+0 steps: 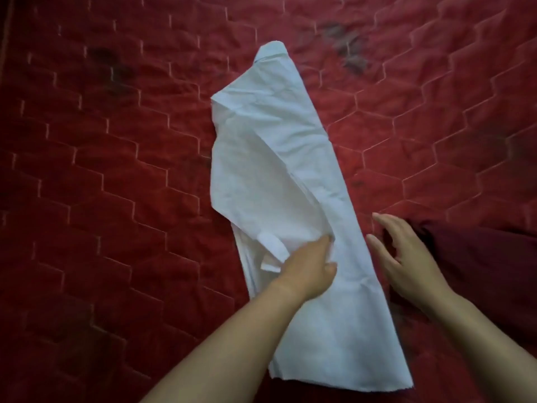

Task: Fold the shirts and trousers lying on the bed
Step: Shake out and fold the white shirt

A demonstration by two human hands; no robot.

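Note:
A white shirt [270, 158] lies folded lengthwise into a long narrow strip on the red quilted bed [116, 170], running from the upper middle down to the lower right. My left hand [308, 267] rests on the shirt's lower half, fingers tucked into a fold next to a white cuff or tab [273, 248]. My right hand [406, 254] hovers just right of the shirt's long edge with fingers spread, holding nothing.
A dark red garment or pillow [479, 257] lies at the right edge, just beyond my right hand. Dark stains or patterns mark the bedspread at the upper left and upper right. Red quilt stretches to the left of the shirt.

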